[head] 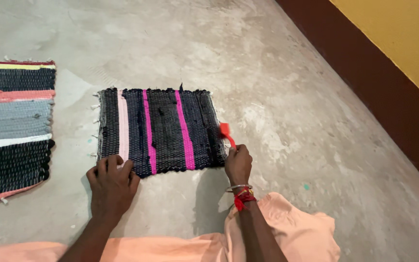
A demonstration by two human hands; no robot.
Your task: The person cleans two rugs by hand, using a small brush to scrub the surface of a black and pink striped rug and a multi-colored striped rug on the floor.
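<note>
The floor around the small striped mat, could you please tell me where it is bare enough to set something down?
Bare concrete floor lies right of the small mat, up to the dark wall base, and beyond the mat's far edge. The strip between it and the larger mat is narrow. The near edge is crowded: left hand, right hand holding a red tool.

**Where Things Lie Around the Small Mat**

Small mat (161, 130) flat on the floor (287, 73), in the middle. Left hand (112, 182) pressed down on the mat's near left corner. Right hand (238, 164) at the mat's near right corner, touching the edge. Little tool (226, 133) held in that hand, sticking up just right of the mat. Bigger mat (13, 128) well left of the small mat. Wall (403, 43) far right of the small mat.
</note>
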